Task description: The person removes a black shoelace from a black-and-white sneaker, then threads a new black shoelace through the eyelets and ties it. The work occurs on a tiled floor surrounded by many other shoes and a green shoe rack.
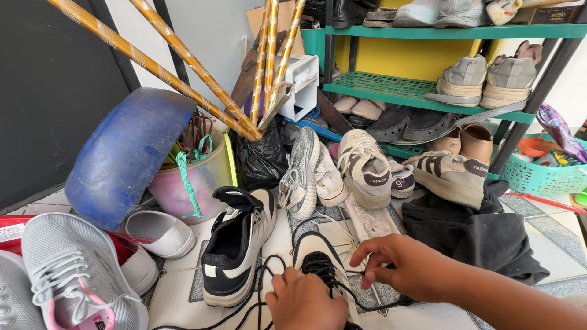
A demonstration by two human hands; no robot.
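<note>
Black laces run loose across the tiled floor in front of me, so the lacing of the black-and-white shoe under my hands looks only partly done; its upper eyelets seem threaded, the ends are not tied. My left hand rests closed over the shoe's heel end, its grip narrow on the shoe. My right hand pinches a lace between thumb and fingertips. The matching shoe stands just beside it, unlaced. A pink bucket holds cords and green rope under a blue lid; a green basket holds packets.
</note>
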